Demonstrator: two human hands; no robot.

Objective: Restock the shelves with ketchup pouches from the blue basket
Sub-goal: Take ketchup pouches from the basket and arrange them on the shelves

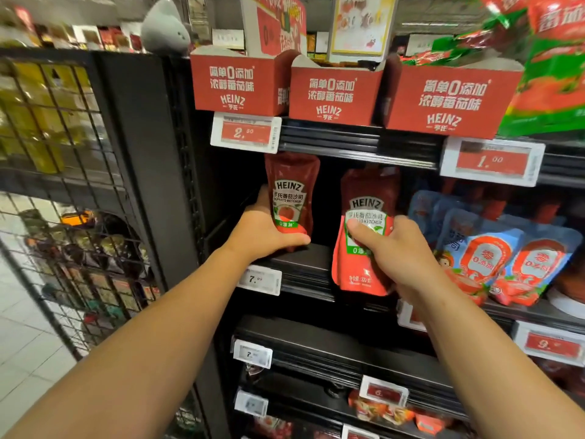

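two pouches going onto the middle shelf

the step in hand looks like placement: both hands are up at the shelf (pixel 304 258), each carrying heinz ketchup.

the left hand (pixel 266 231) is curled round the lower part of the left ketchup pouch (pixel 291 191), thumb under its bottom edge and fingers behind it at 9 o'clock. that pouch stands upright with its base at or just above the shelf board, at the far left of the bay beside the black upright (pixel 148 172). whether it already rests on the board i cannot tell.

the right hand (pixel 399 248) grips what seems to be a small stack of pouches (pixel 364 248), thumb pressed on the front label, fingers wrapped round the edge at 3 o'clock. the stack hangs in front of the shelf lip, its bottom edge below the board, so it is not yet on the shelf. just beside it at 3 o'clock stand the blue-and-red pouches (pixel 493 248) of another product.

the blue basket is out of view.

judging by this, the next move calls for setting the left pouch down square and letting go, then lifting the right stack over the lip and pushing it into the dark gap between the left pouch and the blue ones, upright, labels facing out, without nudging the neighbours.
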